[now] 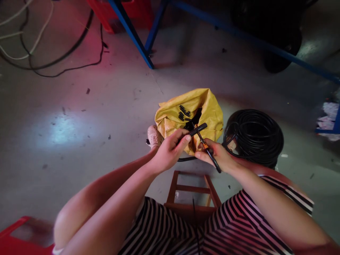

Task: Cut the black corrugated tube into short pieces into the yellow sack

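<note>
My left hand is closed around a short black ribbed tube, its free end sticking out toward the upper right. My right hand grips a pliers-like tool with black and orange handles. The tool's narrow head crosses the ribbed tube; I cannot tell whether its jaws are shut on it. Both hands are over the near side of an open yellow sack. Several small black pieces lie on the sack's folded cloth, and its inside is dark.
A coil of black cable lies right of the sack. Below my hands is a wooden stool. A blue metal frame stands ahead, with red plastic behind it. Loose cables cross the floor at upper left; dark scraps lie about.
</note>
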`<act>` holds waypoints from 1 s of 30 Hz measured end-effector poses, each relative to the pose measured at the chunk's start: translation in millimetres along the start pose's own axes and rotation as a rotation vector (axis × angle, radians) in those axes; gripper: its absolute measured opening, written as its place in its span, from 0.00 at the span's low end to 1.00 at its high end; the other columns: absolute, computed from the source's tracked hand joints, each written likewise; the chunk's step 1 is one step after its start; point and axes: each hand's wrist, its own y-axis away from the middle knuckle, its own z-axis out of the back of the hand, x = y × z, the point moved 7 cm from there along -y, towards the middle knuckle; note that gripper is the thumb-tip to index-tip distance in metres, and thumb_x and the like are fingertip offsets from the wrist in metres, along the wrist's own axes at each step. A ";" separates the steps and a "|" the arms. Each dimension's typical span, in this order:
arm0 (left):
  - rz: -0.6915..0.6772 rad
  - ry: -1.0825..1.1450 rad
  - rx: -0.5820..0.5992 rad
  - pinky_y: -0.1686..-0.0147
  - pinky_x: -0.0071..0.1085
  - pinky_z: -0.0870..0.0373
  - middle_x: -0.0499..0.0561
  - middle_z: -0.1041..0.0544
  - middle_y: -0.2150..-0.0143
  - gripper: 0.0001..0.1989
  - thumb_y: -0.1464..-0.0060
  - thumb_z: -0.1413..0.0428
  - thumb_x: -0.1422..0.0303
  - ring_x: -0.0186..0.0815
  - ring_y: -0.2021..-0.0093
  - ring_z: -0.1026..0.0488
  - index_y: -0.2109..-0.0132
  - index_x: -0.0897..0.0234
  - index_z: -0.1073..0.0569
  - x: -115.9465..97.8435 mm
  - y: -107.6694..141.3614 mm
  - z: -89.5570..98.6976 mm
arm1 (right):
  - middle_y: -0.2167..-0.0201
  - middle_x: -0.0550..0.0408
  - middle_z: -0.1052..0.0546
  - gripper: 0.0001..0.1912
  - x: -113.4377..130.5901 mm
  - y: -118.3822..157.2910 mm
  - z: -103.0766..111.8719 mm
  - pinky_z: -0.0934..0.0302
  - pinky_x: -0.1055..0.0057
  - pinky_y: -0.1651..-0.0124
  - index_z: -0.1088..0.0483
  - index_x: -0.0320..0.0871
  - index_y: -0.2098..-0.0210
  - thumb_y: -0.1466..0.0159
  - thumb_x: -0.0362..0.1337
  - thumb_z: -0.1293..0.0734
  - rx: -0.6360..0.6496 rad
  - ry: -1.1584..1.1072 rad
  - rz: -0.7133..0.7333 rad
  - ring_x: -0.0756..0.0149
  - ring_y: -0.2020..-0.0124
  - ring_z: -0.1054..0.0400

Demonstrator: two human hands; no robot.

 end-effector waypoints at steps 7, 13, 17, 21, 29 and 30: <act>-0.084 -0.112 -0.037 0.63 0.31 0.33 0.51 0.27 0.63 0.12 0.31 0.50 0.60 0.35 0.62 0.30 0.55 0.64 0.28 -9.3 -0.4 3.5 | 0.71 0.59 0.32 0.27 3.2 3.0 2.9 0.45 0.71 0.65 0.34 0.44 0.63 0.40 0.62 0.31 0.036 0.071 0.019 0.67 0.69 0.39; -0.071 -0.120 -0.017 0.61 0.32 0.33 0.51 0.26 0.63 0.11 0.31 0.49 0.61 0.35 0.62 0.30 0.56 0.64 0.28 -8.7 -0.1 1.4 | 0.69 0.58 0.31 0.27 3.0 4.0 -2.0 0.44 0.71 0.64 0.35 0.44 0.63 0.40 0.63 0.31 0.092 0.136 0.034 0.66 0.68 0.38; -0.073 -0.142 -0.013 0.61 0.32 0.33 0.49 0.26 0.64 0.11 0.31 0.50 0.61 0.35 0.63 0.30 0.57 0.63 0.29 -10.1 0.3 0.0 | 0.69 0.58 0.32 0.26 2.1 4.4 -3.9 0.45 0.71 0.64 0.36 0.44 0.63 0.37 0.62 0.34 0.103 0.104 0.035 0.66 0.68 0.39; -0.080 -0.167 -0.032 0.62 0.32 0.33 0.49 0.26 0.65 0.11 0.32 0.50 0.62 0.35 0.64 0.30 0.58 0.63 0.29 -11.3 0.5 1.1 | 0.70 0.59 0.32 0.25 1.4 4.4 -3.9 0.46 0.71 0.65 0.36 0.44 0.63 0.36 0.62 0.35 0.098 0.080 0.042 0.67 0.68 0.39; -0.053 -0.173 -0.029 0.62 0.31 0.34 0.49 0.25 0.65 0.10 0.33 0.49 0.63 0.34 0.64 0.30 0.58 0.64 0.28 -10.1 0.1 0.1 | 0.67 0.56 0.29 0.26 1.7 3.9 -4.3 0.43 0.70 0.62 0.34 0.43 0.61 0.36 0.62 0.34 0.102 0.101 0.051 0.65 0.66 0.36; -0.050 -0.169 -0.031 0.62 0.31 0.34 0.49 0.25 0.65 0.10 0.33 0.49 0.63 0.34 0.64 0.30 0.58 0.64 0.28 -9.8 0.1 -0.1 | 0.66 0.56 0.29 0.27 1.9 3.9 -4.4 0.43 0.69 0.61 0.34 0.43 0.60 0.36 0.62 0.35 0.105 0.103 0.050 0.64 0.65 0.36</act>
